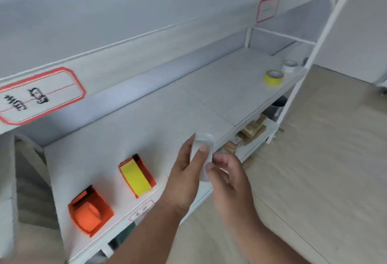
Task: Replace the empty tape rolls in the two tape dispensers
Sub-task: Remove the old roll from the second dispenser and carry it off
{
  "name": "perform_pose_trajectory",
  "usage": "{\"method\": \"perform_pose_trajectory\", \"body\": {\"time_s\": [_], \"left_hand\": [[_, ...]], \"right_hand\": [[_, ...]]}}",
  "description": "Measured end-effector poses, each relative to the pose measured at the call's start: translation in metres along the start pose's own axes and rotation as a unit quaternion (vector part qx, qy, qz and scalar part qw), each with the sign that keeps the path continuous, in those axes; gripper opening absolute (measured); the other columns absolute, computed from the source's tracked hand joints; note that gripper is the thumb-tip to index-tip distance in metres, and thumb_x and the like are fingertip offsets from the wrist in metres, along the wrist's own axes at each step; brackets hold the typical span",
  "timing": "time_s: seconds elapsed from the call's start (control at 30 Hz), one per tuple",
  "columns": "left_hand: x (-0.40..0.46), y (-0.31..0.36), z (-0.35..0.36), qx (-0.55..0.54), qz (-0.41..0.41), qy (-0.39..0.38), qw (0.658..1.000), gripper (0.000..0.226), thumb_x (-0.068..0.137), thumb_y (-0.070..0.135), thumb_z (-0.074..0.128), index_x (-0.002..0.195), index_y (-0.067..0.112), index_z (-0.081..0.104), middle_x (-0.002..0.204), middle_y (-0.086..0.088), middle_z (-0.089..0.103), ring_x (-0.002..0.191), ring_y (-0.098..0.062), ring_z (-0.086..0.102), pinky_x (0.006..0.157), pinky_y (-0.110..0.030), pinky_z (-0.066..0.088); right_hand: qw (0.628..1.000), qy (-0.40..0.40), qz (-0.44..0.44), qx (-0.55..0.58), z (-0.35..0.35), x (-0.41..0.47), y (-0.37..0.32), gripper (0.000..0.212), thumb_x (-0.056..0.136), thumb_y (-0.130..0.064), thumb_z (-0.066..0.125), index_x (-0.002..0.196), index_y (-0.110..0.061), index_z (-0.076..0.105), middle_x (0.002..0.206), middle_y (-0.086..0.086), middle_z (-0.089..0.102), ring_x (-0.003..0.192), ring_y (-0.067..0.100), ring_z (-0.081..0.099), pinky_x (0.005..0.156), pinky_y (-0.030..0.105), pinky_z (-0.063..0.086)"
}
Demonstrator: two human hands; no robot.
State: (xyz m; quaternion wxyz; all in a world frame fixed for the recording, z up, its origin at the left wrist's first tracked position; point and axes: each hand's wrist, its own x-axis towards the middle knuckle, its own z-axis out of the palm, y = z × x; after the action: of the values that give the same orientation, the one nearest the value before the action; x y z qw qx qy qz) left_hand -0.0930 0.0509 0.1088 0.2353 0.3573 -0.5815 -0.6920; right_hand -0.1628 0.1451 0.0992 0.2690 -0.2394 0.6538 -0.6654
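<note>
Two orange tape dispensers stand on the white shelf [167,113]. The nearer dispenser [90,210] shows an orange hub with no tape. The farther dispenser [137,175] holds a yellow roll. My left hand [186,175] grips a white tape roll [202,150] above the shelf's front edge, thumb across its face. My right hand [225,171] touches the lower end of that roll with its fingertips. Far along the shelf lie a yellow tape roll [273,77] and a white tape roll [290,65].
A red-bordered label [39,95] is stuck on the shelf board above, another label [268,8] farther right. A lower shelf holds cardboard items [249,131] and a dark container [275,107]. Wooden floor [324,148] lies to the right.
</note>
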Motion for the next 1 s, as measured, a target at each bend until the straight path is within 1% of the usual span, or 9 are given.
{"method": "perform_pose_trajectory", "body": {"time_s": [0.07,0.13,0.2,0.3,0.37,0.53,0.77,0.87,1.0], "left_hand": [[0.009,0.001,0.045,0.007,-0.001,-0.043,0.999,0.054,0.088,0.06,0.063,0.141,0.053,0.057,0.137,0.012,0.072,0.128,-0.012,0.067,0.116,-0.047,0.048],[0.016,0.001,0.091,0.018,-0.007,-0.078,0.997,0.055,0.09,0.063,0.061,0.144,0.048,0.056,0.138,0.007,0.072,0.129,-0.015,0.067,0.116,-0.05,0.049],[0.022,0.0,0.138,0.03,-0.003,-0.104,0.994,0.056,0.093,0.067,0.054,0.145,0.045,0.056,0.141,0.005,0.07,0.134,-0.016,0.064,0.119,-0.051,0.045],[0.03,-0.001,0.201,0.042,-0.004,-0.142,0.989,0.05,0.1,0.063,0.047,0.145,0.044,0.057,0.14,0.01,0.069,0.134,-0.01,0.062,0.119,-0.046,0.044],[0.032,-0.003,0.24,0.044,-0.008,-0.169,0.985,0.044,0.104,0.059,0.046,0.144,0.045,0.057,0.138,0.011,0.07,0.132,-0.008,0.063,0.118,-0.043,0.045],[0.048,-0.008,0.315,0.041,-0.018,-0.195,0.98,0.056,0.092,0.061,0.054,0.147,0.048,0.055,0.144,0.006,0.068,0.138,-0.016,0.06,0.122,-0.05,0.039],[0.087,-0.009,0.374,0.058,-0.023,-0.223,0.973,0.055,0.092,0.058,0.054,0.144,0.044,0.059,0.141,0.007,0.069,0.134,-0.013,0.062,0.121,-0.047,0.042],[0.106,-0.005,0.393,0.069,-0.009,-0.244,0.967,0.045,0.1,0.05,0.051,0.144,0.046,0.058,0.138,0.007,0.07,0.13,-0.01,0.064,0.118,-0.043,0.045],[0.126,-0.001,0.42,0.074,0.004,-0.25,0.965,0.053,0.096,0.053,0.052,0.148,0.045,0.054,0.141,0.007,0.067,0.132,-0.011,0.061,0.119,-0.044,0.044]], "right_hand": [[0.999,0.04,-0.007,0.012,-0.038,0.01,-0.002,0.035,0.09,-0.039,0.062,0.124,-0.039,0.062,0.125,-0.028,0.067,0.122,-0.007,0.06,0.11,0.031,0.045],[0.999,0.037,0.001,0.033,-0.079,0.021,-0.006,0.045,0.093,-0.041,0.058,0.139,-0.041,0.058,0.138,-0.021,0.066,0.131,-0.002,0.058,0.115,0.04,0.043],[0.999,0.039,-0.008,0.037,-0.121,0.031,-0.011,0.046,0.097,-0.039,0.055,0.143,-0.038,0.057,0.138,-0.017,0.067,0.132,0.002,0.06,0.111,0.037,0.047],[0.996,0.076,-0.022,0.039,-0.183,0.044,-0.017,0.029,0.106,-0.024,0.055,0.128,-0.04,0.064,0.121,-0.027,0.072,0.117,-0.008,0.064,0.089,0.012,0.051],[0.994,0.103,-0.015,0.041,-0.221,0.051,-0.017,0.03,0.105,-0.018,0.056,0.122,-0.042,0.065,0.114,-0.031,0.073,0.108,-0.012,0.066,0.08,0.006,0.05],[0.983,0.177,-0.002,0.047,-0.288,0.07,-0.016,0.044,0.09,-0.038,0.059,0.133,-0.032,0.064,0.126,-0.016,0.072,0.116,-0.004,0.066,0.087,0.019,0.052],[0.97,0.232,0.019,0.073,-0.335,0.106,-0.017,0.032,0.101,-0.028,0.06,0.131,-0.034,0.065,0.122,-0.022,0.072,0.111,-0.008,0.066,0.089,0.021,0.05],[0.966,0.25,0.012,0.061,-0.35,0.124,-0.018,0.033,0.096,-0.034,0.06,0.128,-0.035,0.067,0.124,-0.019,0.072,0.115,-0.003,0.067,0.097,0.028,0.053],[0.961,0.267,0.008,0.071,-0.372,0.147,-0.022,0.034,0.094,-0.035,0.063,0.127,-0.032,0.069,0.125,-0.015,0.073,0.115,0.0,0.068,0.099,0.029,0.053]]}}
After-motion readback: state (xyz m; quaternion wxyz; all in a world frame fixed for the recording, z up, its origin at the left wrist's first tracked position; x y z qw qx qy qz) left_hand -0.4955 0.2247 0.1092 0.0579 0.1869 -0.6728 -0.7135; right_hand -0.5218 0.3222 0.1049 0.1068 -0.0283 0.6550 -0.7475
